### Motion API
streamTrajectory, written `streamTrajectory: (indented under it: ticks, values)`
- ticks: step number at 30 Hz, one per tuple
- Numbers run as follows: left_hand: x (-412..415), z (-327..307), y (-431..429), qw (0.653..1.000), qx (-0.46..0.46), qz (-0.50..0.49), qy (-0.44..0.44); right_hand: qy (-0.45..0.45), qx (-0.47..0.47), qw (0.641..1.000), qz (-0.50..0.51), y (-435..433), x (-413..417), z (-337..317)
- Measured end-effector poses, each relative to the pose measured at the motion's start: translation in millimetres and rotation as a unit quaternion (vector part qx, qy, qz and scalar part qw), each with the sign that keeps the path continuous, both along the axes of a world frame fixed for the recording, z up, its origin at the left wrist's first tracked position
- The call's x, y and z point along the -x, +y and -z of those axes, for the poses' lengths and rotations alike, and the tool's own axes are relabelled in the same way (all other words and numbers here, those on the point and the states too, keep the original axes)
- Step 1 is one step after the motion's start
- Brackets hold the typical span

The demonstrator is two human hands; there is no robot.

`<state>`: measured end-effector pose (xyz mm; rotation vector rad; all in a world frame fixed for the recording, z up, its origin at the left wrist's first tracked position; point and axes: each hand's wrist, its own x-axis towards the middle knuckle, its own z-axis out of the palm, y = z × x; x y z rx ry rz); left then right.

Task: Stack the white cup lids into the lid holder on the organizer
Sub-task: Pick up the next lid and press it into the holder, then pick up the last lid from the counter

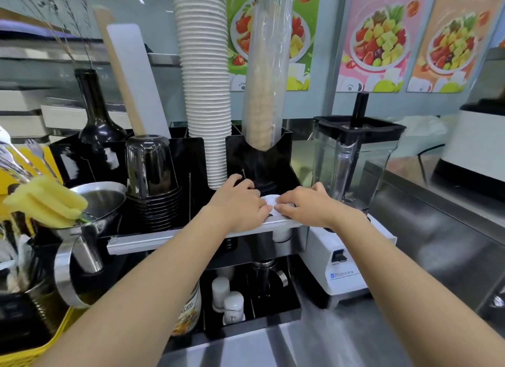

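Both hands press palm-down on a white cup lid (270, 199) in the black organizer (284, 158). The left hand (240, 202), fingers together, covers its nine-o'clock side; the right hand (306, 205) its three-o'clock side. Whether either grips it, I cannot tell.

Our two bare forearms reach forward and converge at the centre of the frame, palms turned down. Our left hand (240, 202) lies with fingers curled forward and thumb tucked toward the middle; our right hand (306, 205) mirrors it, fingers bent inward. The fingertips of both nearly meet, knuckles raised, wrists level
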<state>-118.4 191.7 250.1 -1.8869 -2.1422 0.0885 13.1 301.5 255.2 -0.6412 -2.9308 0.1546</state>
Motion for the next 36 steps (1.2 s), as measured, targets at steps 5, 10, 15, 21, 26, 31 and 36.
streamTrajectory:
  ticks: [5,10,15,21,26,31,36]
  values:
    - [-5,9,-14,0.997,-0.074,0.02,-0.033,0.1,-0.06,0.993,-0.031,-8,-12,7]
    - [-18,20,-66,0.976,-0.191,0.048,-0.09,0.288,-0.097,0.95,-0.064,-35,-25,32]
    - [-41,69,-168,0.966,-0.201,0.006,-0.165,0.315,0.009,0.943,-0.109,-115,-38,89]
    - [-55,136,-239,0.947,-0.164,-0.077,-0.266,0.155,0.167,0.959,-0.169,-188,-43,155]
    - [-77,183,-264,0.933,-0.056,-0.144,-0.325,-0.014,0.245,0.957,-0.154,-222,-59,207]
    - [-89,222,-296,0.914,0.042,-0.177,-0.363,-0.069,0.249,0.956,-0.138,-250,-75,226]
    - [-91,247,-307,0.878,0.033,-0.197,-0.435,-0.06,0.234,0.963,-0.119,-248,-76,240]
